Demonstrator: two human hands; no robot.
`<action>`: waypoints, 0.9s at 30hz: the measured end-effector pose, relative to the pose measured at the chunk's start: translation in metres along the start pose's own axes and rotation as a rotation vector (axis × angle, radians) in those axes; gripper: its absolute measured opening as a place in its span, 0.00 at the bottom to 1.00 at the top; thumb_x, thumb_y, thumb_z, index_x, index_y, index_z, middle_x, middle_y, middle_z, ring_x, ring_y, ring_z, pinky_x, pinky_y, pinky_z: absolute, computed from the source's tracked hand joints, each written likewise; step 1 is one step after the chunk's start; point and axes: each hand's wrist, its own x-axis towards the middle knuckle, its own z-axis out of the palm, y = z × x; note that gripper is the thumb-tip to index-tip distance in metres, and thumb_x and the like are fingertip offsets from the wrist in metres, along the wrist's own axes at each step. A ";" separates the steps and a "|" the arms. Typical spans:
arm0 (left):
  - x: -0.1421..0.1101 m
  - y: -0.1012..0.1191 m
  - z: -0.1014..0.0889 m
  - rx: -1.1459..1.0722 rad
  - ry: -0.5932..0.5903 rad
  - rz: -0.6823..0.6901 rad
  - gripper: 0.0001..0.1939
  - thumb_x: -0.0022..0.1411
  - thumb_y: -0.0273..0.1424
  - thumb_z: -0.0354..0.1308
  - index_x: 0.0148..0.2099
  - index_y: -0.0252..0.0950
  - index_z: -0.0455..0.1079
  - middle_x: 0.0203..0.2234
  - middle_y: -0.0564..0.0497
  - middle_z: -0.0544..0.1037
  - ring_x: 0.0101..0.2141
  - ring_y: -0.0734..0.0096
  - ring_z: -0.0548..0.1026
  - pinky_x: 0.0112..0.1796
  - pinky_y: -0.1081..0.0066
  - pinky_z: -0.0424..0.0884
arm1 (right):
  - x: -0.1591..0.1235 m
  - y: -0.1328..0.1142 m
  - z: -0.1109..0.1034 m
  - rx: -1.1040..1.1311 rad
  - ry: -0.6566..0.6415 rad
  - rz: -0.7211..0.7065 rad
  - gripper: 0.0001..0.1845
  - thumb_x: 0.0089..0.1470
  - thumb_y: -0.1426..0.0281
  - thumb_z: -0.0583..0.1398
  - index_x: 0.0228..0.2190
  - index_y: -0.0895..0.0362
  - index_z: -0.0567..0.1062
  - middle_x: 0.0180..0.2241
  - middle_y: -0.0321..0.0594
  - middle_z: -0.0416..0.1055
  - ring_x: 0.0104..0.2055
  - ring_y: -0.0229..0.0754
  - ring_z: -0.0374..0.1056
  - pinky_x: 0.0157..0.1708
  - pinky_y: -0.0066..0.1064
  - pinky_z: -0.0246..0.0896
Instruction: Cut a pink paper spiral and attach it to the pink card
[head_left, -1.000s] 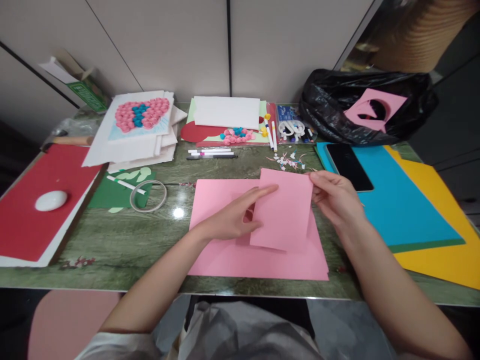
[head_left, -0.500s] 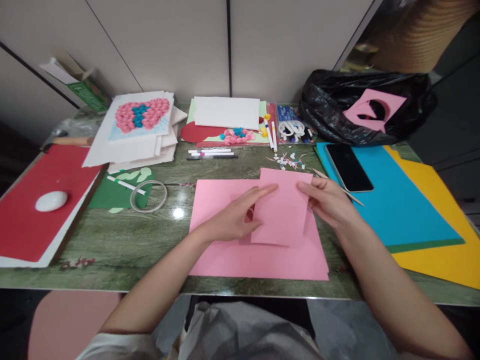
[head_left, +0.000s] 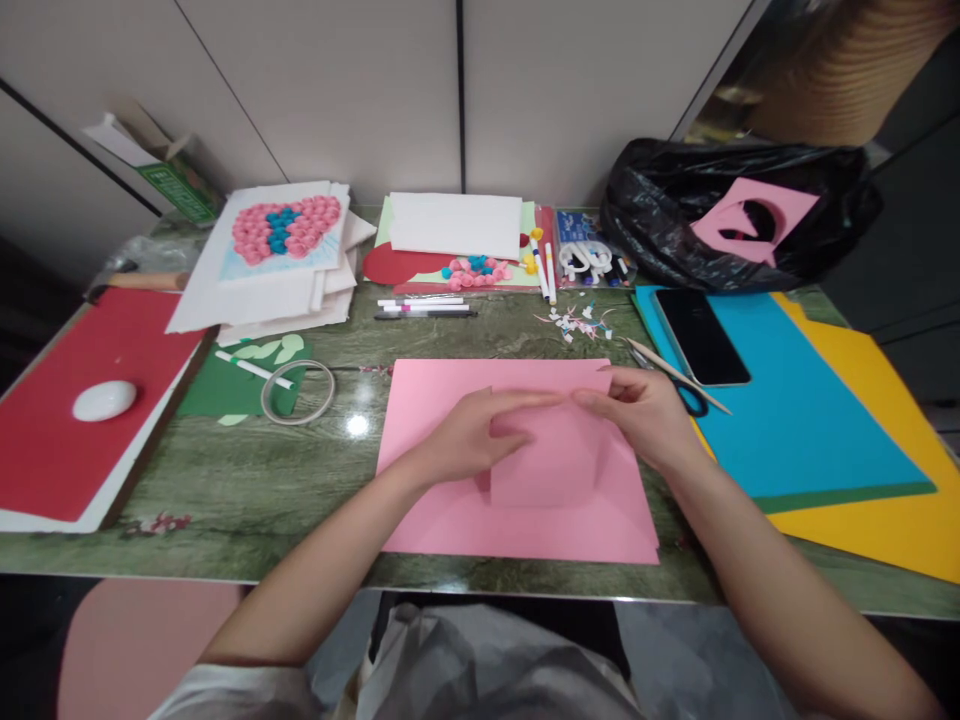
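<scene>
A small sheet of pink paper [head_left: 544, 475] is held raised and bent over a larger pink sheet [head_left: 420, 520] that lies flat on the table. My left hand [head_left: 469, 435] is at its left side, index finger stretched along the top and thumb against the front; the other fingers are mostly hidden. With thumb and fingers, my right hand [head_left: 649, 410] pinches the top right part of the small sheet. Just right of that hand lie scissors [head_left: 691, 400] and a pointed wooden stick [head_left: 679, 375].
A phone [head_left: 703, 337] rests on blue paper [head_left: 810, 420] at right. Paper scraps [head_left: 576, 322] and pens [head_left: 424, 308] lie behind the pink sheets. Left are a tape roll [head_left: 298, 393], a white oval object [head_left: 105, 401] and a flower picture [head_left: 285, 230]. A black bag [head_left: 645, 220] stands back right.
My right hand has moved left and slightly down along the small sheet's upper edge, bending it over. The scissors and stick have come into view. My left hand has shifted only slightly.
</scene>
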 end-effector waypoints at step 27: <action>-0.002 0.012 0.003 0.092 -0.114 -0.006 0.27 0.59 0.28 0.53 0.60 0.48 0.57 0.57 0.55 0.66 0.55 0.63 0.64 0.54 0.62 0.59 | -0.001 -0.003 0.002 0.078 0.003 -0.054 0.08 0.46 0.65 0.65 0.20 0.53 0.74 0.21 0.33 0.64 0.24 0.36 0.57 0.24 0.30 0.50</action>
